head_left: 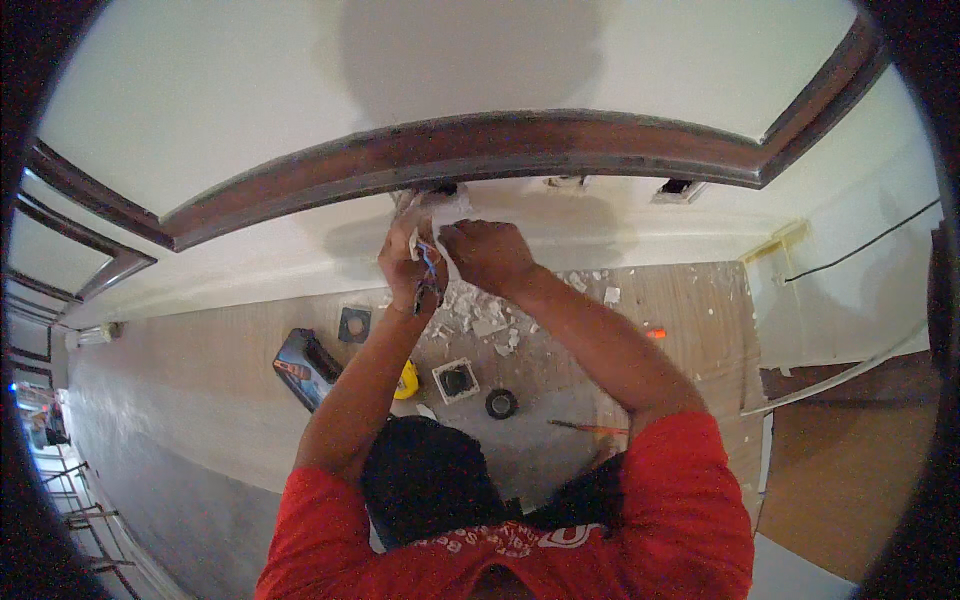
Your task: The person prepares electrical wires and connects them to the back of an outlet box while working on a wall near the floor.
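Observation:
My left hand (404, 262) is up against the lower wall, just under a dark rough-edged hole (440, 188). Its fingers close around a bundle of electrical wires (430, 262), blue and reddish, whose loose ends hang down past the palm toward the wrist. Close beside it on the right, my right hand (487, 254) is curled with its knuckles outward. Whatever its fingertips may pinch is hidden. Broken plaster chips (475, 310) lie on the floor below both hands.
A dark wooden moulding (480, 150) runs above my hands. Another wall hole (678, 188) is to the right. On the floor lie a black case (305, 365), a square grey plate (354, 324), a square socket piece (456, 381), a black tape roll (501, 403) and a yellow item (407, 380).

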Demonstrator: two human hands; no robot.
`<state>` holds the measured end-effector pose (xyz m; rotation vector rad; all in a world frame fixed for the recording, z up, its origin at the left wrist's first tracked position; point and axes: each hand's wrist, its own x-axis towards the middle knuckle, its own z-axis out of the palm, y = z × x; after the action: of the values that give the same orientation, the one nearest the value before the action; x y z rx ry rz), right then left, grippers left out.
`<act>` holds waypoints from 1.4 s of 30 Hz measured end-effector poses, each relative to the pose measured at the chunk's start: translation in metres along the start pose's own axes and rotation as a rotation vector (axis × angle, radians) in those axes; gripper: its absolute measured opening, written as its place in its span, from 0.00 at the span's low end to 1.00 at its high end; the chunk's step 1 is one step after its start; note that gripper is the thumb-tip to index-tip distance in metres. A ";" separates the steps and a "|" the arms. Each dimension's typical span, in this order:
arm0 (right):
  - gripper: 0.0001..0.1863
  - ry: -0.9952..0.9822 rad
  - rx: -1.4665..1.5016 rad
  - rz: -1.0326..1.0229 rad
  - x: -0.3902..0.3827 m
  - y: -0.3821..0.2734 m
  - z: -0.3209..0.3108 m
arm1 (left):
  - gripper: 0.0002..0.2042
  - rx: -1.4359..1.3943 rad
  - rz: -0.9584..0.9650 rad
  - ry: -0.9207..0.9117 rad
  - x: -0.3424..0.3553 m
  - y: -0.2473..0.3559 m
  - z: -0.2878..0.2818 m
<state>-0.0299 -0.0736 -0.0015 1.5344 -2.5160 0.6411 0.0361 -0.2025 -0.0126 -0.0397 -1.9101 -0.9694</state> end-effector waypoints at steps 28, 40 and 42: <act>0.16 -0.212 0.129 -0.016 -0.136 0.024 -0.045 | 0.19 0.611 -0.328 -0.433 0.029 0.022 0.006; 0.10 0.015 0.148 0.002 -0.146 0.048 -0.032 | 0.16 0.565 0.119 -0.309 0.033 0.039 -0.016; 0.10 -0.057 0.127 0.019 -0.144 0.048 -0.029 | 0.16 0.578 0.151 -0.332 0.034 0.032 -0.016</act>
<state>-0.0062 0.0757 -0.0355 1.5924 -2.5803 0.7847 0.0425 -0.2030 0.0365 -0.0053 -2.3910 -0.2945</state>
